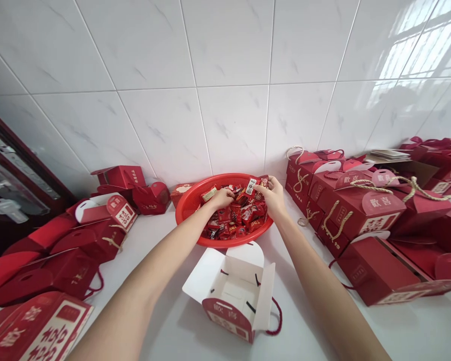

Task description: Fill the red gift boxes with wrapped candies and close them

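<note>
A red plastic basket (190,232) full of wrapped candies (229,215) stands against the tiled wall. My left hand (222,199) reaches into it from the left, fingers bent together among the candies; what they hold, if anything, is hidden. At the basket's right side my right hand (273,196) is closed on a red wrapped candy (263,182). Just in front of the basket, between my forearms, sits a candy box (229,306) with its flaps spread, pale inside, red outside, with a dark red cord handle (278,321). Neither hand touches this box.
Red boxes with rope handles (361,200) are stacked on the right; one box at the front right (376,276) lies near my forearm. More red boxes (93,240) line the left side. A dark cabinet with keys (9,208) stands at far left.
</note>
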### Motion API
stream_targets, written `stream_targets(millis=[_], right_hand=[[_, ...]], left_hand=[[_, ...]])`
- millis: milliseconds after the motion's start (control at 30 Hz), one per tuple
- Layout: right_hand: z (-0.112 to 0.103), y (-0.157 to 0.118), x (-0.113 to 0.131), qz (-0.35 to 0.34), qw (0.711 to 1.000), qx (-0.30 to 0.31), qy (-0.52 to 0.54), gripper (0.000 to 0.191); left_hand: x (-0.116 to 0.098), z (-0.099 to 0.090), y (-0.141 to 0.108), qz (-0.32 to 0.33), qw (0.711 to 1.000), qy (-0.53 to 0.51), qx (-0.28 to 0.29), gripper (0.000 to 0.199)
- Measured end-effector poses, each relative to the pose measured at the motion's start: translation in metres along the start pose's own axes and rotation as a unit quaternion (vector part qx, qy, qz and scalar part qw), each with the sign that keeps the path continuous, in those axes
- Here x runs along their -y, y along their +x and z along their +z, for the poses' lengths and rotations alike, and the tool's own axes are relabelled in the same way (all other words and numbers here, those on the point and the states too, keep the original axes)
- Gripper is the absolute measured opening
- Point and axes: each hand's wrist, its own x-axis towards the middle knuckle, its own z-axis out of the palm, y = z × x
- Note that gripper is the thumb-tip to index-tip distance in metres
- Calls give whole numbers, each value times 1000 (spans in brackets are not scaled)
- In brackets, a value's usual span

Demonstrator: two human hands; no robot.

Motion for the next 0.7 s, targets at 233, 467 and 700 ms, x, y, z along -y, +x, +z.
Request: stream_targets(millis=[233,467,700], right_hand=[[0,-1,1,3,1000,-3,1,35],[-1,-1,1,-1,1000,-2,10,35],[0,0,1,-4,1000,0,5,34]], left_hand=[[2,-10,-4,23,999,16,-37,46],[-10,0,-9,86,995,-6,42,63],[-6,-8,-6,52,998,11,27,38]])
